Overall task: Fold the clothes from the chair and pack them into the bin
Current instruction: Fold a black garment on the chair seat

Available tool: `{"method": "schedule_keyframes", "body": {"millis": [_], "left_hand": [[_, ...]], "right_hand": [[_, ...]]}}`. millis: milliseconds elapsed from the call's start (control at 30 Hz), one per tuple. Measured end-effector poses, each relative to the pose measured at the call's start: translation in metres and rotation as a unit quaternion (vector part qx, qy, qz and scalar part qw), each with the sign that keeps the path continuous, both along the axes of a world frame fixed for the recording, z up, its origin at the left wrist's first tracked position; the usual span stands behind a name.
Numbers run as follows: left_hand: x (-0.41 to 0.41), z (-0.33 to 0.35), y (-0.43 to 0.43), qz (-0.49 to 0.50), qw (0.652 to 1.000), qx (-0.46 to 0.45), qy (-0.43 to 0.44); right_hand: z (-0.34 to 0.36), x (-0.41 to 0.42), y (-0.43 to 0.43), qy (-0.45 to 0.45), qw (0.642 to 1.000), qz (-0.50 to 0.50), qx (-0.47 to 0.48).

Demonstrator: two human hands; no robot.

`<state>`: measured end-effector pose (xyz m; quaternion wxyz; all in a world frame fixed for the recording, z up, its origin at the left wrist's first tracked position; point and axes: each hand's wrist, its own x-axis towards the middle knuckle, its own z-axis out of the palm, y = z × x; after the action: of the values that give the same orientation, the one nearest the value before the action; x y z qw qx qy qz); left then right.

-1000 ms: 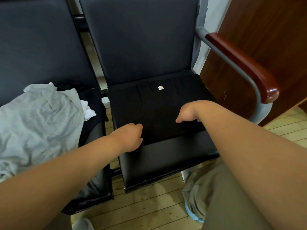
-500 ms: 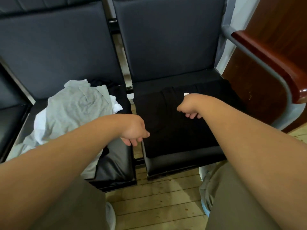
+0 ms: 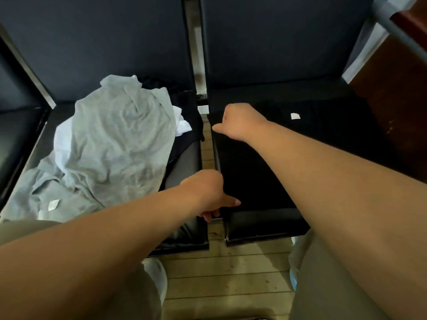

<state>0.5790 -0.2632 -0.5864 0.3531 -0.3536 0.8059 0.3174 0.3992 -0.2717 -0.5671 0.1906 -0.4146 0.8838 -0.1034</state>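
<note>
My left hand [image 3: 213, 196] pinches the near-left corner of the flat black cloth garment [image 3: 261, 176], thumb on top and fingers curled under. My right hand [image 3: 238, 122] is curled on its far-left corner. The garment lies spread on the black padded chair seat [image 3: 261, 225], its bulk to the right of both hands, so I judge the fold goes rightward over open cloth. A crumpled grey cotton shirt [image 3: 115, 139] lies on the neighbouring seat.
</note>
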Motion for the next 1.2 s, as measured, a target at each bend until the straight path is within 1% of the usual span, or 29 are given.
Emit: {"method": "schedule_keyframes", "body": {"millis": [133, 267, 333, 433, 467, 533, 633, 700, 767, 867, 967, 1133, 1200], "left_hand": [[0.008, -0.001, -0.01, 0.018, 0.997, 0.062, 0.039], [0.014, 0.001, -0.016, 0.023, 0.994, 0.092, 0.063], [0.013, 0.004, -0.018, 0.025, 0.993, 0.098, 0.054], [0.01, 0.013, -0.019, 0.016, 0.995, 0.098, 0.03], [0.009, 0.018, -0.019, 0.015, 0.995, 0.098, 0.022], [0.007, 0.026, -0.019, 0.018, 0.995, 0.095, 0.021], [0.003, 0.04, -0.019, 0.025, 0.994, 0.091, 0.05], [0.0, 0.049, -0.018, 0.014, 0.993, 0.098, 0.064], [-0.003, 0.057, -0.016, 0.003, 0.991, 0.103, 0.088], [-0.011, 0.07, -0.01, -0.017, 0.982, 0.092, 0.162], [-0.023, 0.079, 0.001, -0.031, 0.973, 0.098, 0.208], [-0.058, 0.078, 0.033, -0.043, 0.956, 0.153, 0.248], [-0.072, 0.073, 0.049, -0.041, 0.949, 0.176, 0.259]], "right_hand": [[-0.013, 0.006, -0.01, 0.009, 1.0, 0.001, 0.011], [-0.025, 0.01, -0.013, 0.051, 0.996, 0.045, 0.05], [-0.026, 0.01, -0.013, 0.053, 0.996, 0.068, 0.028], [-0.024, 0.008, -0.011, 0.021, 0.996, 0.084, -0.021], [-0.02, 0.007, -0.011, 0.009, 0.996, 0.075, -0.047], [-0.012, 0.004, -0.012, -0.021, 0.994, 0.022, -0.105], [0.005, -0.006, -0.013, -0.056, 0.982, -0.069, -0.166], [0.015, -0.013, -0.008, -0.125, 0.959, -0.124, -0.22], [0.024, -0.02, -0.001, -0.198, 0.927, -0.177, -0.265], [0.039, -0.033, 0.013, -0.278, 0.887, -0.229, -0.288], [0.052, -0.051, 0.031, -0.319, 0.86, -0.252, -0.308], [0.051, -0.085, 0.063, -0.321, 0.842, -0.303, -0.311], [0.045, -0.097, 0.074, -0.31, 0.845, -0.324, -0.293]]}}
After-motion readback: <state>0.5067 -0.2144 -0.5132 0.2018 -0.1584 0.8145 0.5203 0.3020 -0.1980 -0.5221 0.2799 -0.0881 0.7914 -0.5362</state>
